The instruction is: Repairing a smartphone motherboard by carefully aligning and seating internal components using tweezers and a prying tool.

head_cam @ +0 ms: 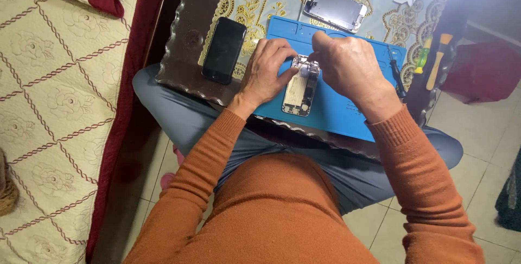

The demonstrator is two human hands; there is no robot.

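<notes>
Evidently for steadiness, the opened phone (299, 89) lies flat on the blue mat (347, 109); left hand (266, 71) fingers pin its edge, while right hand (347, 63) fingers pinch a small tool above its top.

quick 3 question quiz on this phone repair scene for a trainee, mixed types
1. True or false: the opened phone lies on the blue mat.
2. Which hand steadies the opened phone at its side?
A. left hand
B. right hand
C. neither
3. Fill in: the black phone lies to the ____ of the mat in the picture.

Key
1. True
2. A; the right hand works above the phone's top end, and what it holds cannot be made out.
3. left
</notes>
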